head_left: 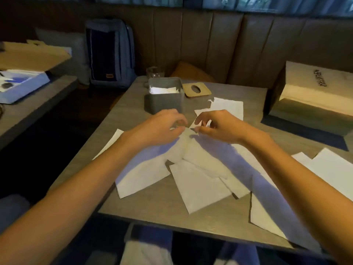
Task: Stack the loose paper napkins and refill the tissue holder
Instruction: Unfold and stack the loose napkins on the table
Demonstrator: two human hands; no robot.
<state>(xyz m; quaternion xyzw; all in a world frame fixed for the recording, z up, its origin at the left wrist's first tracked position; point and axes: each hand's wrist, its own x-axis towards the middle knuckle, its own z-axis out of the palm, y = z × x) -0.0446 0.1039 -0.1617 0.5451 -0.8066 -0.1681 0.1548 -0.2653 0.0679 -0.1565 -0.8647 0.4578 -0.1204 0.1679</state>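
Several white paper napkins lie scattered and overlapping on the wooden table. A grey square tissue holder stands open at the far side, with white napkins inside. Its wooden lid with an oval slot lies flat just right of it. My left hand and my right hand hover close together in front of the holder. Both pinch the top edge of one napkin in the middle of the pile with thumb and fingertips.
A clear glass stands behind the holder. A brown paper bag lies on its side at the right. More napkins lie at the right edge. A grey backpack rests on the bench, and another table is at the left.
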